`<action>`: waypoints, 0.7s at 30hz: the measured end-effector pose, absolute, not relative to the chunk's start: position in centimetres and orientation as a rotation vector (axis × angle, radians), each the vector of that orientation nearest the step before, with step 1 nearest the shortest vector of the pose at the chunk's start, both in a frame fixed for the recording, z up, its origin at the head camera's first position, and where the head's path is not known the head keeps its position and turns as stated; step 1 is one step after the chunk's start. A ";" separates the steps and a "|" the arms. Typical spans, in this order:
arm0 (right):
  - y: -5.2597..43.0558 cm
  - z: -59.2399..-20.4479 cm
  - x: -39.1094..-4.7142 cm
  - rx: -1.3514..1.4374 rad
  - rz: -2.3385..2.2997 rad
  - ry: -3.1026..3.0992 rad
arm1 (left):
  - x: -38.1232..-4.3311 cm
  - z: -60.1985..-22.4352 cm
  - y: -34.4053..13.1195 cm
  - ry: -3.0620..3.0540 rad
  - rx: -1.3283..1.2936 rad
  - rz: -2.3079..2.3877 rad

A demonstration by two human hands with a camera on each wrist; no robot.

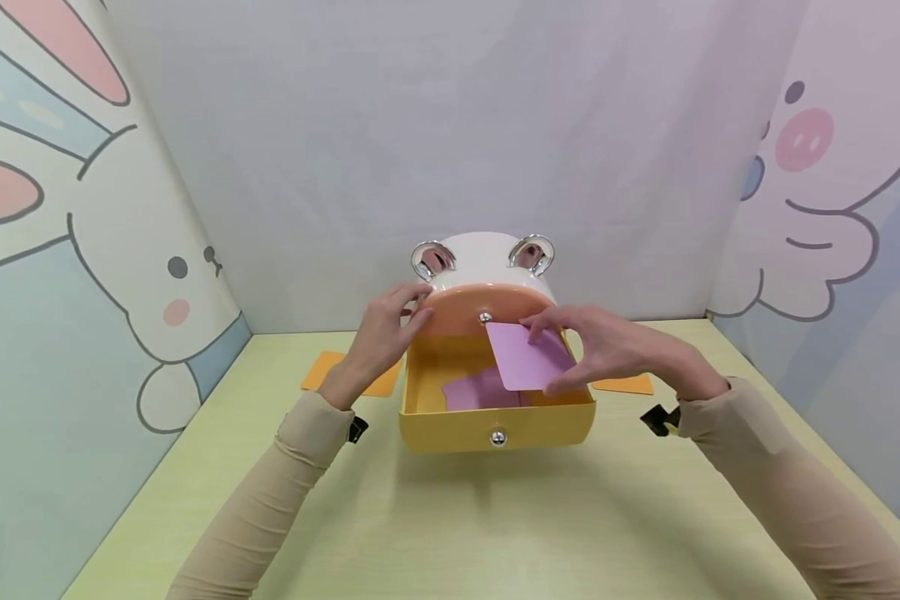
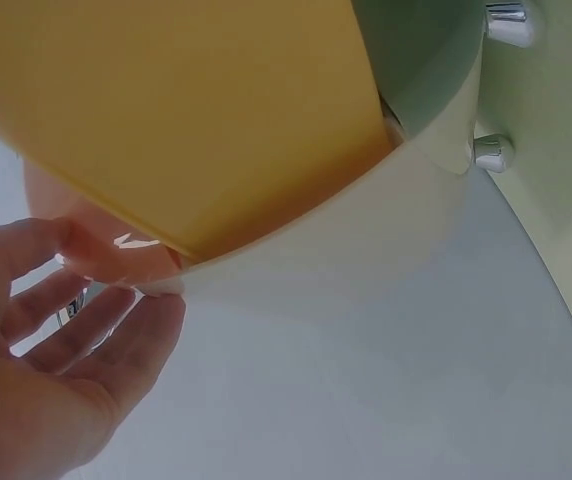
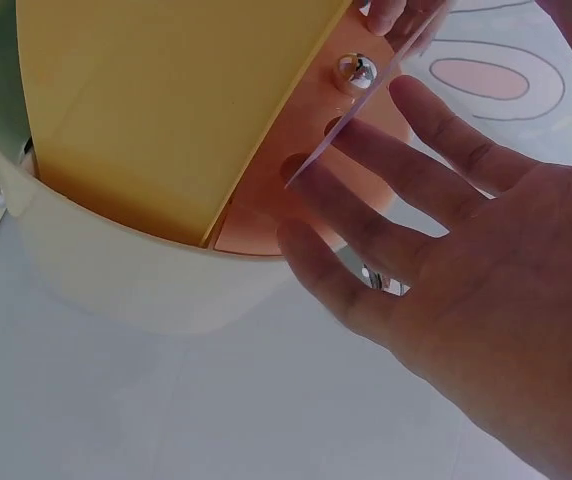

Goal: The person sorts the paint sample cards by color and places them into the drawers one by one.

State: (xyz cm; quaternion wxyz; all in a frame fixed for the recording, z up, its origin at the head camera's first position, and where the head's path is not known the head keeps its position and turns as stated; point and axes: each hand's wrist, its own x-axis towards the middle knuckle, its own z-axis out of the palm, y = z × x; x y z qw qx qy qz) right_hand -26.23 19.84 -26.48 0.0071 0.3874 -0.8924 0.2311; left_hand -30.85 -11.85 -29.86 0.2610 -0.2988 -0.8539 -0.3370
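Head, right hand [image 1: 607,340]: pinches square lilac card [image 1: 527,360].
Left hand [image 1: 384,331]: relaxed, touching rounded white-orange plastic cabinet [image 1: 483,257] at ten o'clock, likely steadying.

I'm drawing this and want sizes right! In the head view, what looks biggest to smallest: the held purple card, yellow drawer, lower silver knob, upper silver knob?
1. Yellow drawer
2. Held purple card
3. Lower silver knob and upper silver knob: alike, and the lower is nearer, so unsure.
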 end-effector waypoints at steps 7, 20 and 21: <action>19.2 -26.6 -26.3 1.214 0.675 -2.806 | -30.7 -29.8 -11.8 -2.310 -0.819 -0.915; 18.9 -26.8 -25.9 1.223 0.727 -2.850 | -30.8 -29.8 -11.8 -2.323 -0.804 -0.900; 19.0 -26.8 -25.8 1.226 0.727 -2.847 | -30.8 -29.8 -11.8 -2.322 -0.805 -0.899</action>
